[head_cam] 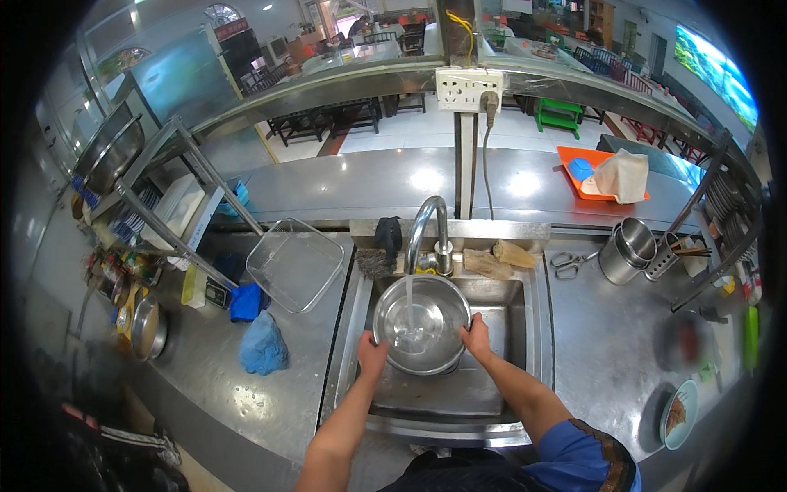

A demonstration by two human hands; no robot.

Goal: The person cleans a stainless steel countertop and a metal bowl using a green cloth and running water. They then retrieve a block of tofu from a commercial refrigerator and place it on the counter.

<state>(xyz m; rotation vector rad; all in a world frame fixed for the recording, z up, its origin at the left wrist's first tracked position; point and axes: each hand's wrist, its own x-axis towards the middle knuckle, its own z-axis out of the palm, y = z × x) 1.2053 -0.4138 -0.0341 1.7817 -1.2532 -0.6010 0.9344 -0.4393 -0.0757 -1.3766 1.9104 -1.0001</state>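
Note:
Both hands hold a round stainless steel bowl [423,363] over the sink [449,400]. My left hand [372,353] grips its left rim, and my right hand [476,337] grips the right rim. From the curved chrome faucet [436,206], a stream of water [409,301] runs into the bowl, where clear water has pooled. The fingers beneath the rim are partly hidden. Behind the faucet's right side lie two loofah scrubbers [487,264], [514,253]. A dark cloth [388,237] hangs at the back left, by a steel wool scourer [374,263].
A wire basket [295,264] and a blue cloth [263,344] lie on the left counter. To the right are scissors [572,263], steel pots [624,252] and a pale green bowl of food [679,415]. An orange tray [581,166] rests on the back ledge, below a power strip [467,91].

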